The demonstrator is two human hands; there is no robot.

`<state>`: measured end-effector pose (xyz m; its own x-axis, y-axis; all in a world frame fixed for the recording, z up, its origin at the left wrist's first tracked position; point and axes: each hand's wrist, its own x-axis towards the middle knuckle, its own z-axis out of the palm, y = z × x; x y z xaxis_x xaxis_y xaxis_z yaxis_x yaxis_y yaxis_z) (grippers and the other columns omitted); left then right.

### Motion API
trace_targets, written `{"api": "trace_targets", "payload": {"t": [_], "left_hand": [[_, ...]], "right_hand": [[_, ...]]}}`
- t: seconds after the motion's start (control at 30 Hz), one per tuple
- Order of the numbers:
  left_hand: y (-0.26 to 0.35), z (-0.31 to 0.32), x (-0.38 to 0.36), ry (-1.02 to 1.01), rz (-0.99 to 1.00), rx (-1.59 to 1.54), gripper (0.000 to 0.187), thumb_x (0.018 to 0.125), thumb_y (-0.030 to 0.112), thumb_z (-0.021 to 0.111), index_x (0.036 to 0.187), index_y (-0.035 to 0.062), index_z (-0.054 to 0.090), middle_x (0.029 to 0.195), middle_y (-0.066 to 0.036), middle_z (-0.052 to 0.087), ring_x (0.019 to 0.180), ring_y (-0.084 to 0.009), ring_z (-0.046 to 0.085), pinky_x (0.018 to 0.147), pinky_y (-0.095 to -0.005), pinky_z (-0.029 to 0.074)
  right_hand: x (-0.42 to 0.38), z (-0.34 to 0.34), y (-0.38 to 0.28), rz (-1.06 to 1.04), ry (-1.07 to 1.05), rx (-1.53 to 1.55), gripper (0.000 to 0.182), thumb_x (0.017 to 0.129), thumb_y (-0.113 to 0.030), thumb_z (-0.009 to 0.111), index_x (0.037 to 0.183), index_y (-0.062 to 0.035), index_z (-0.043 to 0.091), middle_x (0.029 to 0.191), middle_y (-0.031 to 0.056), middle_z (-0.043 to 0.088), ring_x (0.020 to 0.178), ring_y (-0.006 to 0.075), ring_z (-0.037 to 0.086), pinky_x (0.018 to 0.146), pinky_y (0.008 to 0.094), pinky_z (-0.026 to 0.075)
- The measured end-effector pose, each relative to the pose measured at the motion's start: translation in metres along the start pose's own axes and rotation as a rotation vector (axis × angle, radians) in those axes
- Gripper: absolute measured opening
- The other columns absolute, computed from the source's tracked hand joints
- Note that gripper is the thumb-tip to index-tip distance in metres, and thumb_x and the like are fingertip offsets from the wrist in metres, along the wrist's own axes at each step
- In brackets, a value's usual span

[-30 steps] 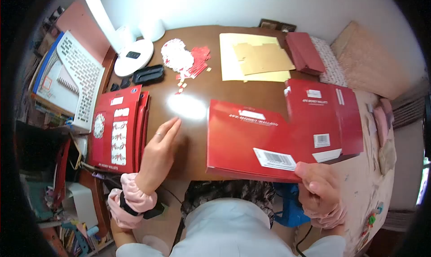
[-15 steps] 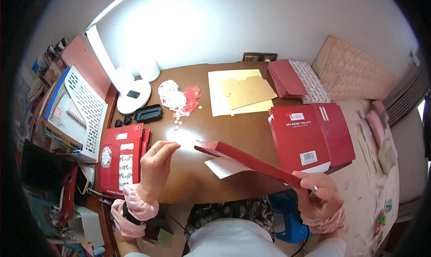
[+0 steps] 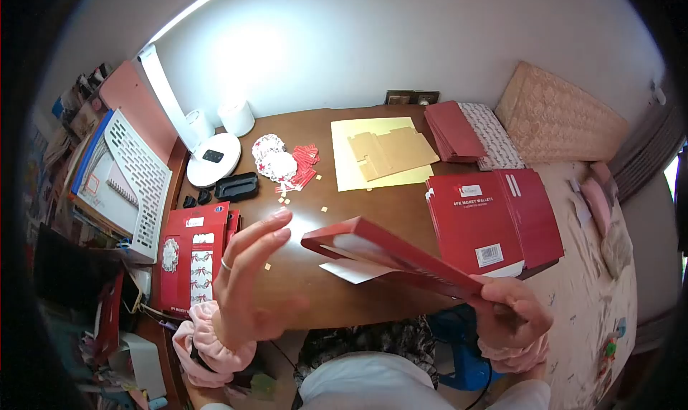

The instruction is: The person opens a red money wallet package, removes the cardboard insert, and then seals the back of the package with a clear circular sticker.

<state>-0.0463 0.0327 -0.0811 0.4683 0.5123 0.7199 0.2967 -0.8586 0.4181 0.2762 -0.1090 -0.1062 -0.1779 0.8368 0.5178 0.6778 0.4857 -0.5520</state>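
Red cardboard sleeve pinched by one end in the right hand, just tipped edge-on near the desk's front edge and gaping toward an empty, loosely open left hand, so probably easier to get at the inside now.

My lamp throws a white bloom on the far wall and a glare patch on the desk. My left hand blurs; fisheye distortion bends everything towards the black rim.
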Motion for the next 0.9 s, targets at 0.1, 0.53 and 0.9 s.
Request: {"api": "trace_targets", "payload": {"t": [0.1,0.53,0.9], "left_hand": [[0.016,-0.007,0.007,-0.071,0.103,-0.035,0.064,0.087,0.027,0.076,0.134,-0.0059,0.048,0.132,-0.027,0.054,0.119,-0.0415,0.058,0.1,-0.0481,0.048],[0.043,0.006,-0.024,-0.155,0.393,0.407,0.023,0.088,0.019,0.071,0.11,0.0231,0.075,0.119,0.001,0.063,0.104,-0.0145,0.065,0.093,-0.0307,0.051],[0.039,0.01,-0.064,-0.196,0.461,0.363,0.027,0.091,0.016,0.068,0.118,0.0157,0.073,0.115,0.001,0.063,0.097,-0.0094,0.063,0.078,-0.022,0.051]], "right_hand": [[0.02,0.003,0.005,-0.378,0.038,0.071,0.039,0.092,-0.001,0.059,0.128,-0.0013,0.042,0.111,0.0231,0.067,0.097,0.039,0.07,0.075,0.0445,0.061],[0.022,0.025,-0.004,-0.661,-0.047,-0.019,0.029,0.1,-0.014,0.053,0.126,-0.0081,0.041,0.119,0.0221,0.066,0.104,0.0347,0.069,0.08,0.0382,0.063],[0.003,0.033,-0.013,-0.664,-0.153,-0.079,0.049,0.089,-0.011,0.07,0.13,-0.0127,0.042,0.121,0.009,0.067,0.104,0.025,0.07,0.08,0.031,0.062]]}}
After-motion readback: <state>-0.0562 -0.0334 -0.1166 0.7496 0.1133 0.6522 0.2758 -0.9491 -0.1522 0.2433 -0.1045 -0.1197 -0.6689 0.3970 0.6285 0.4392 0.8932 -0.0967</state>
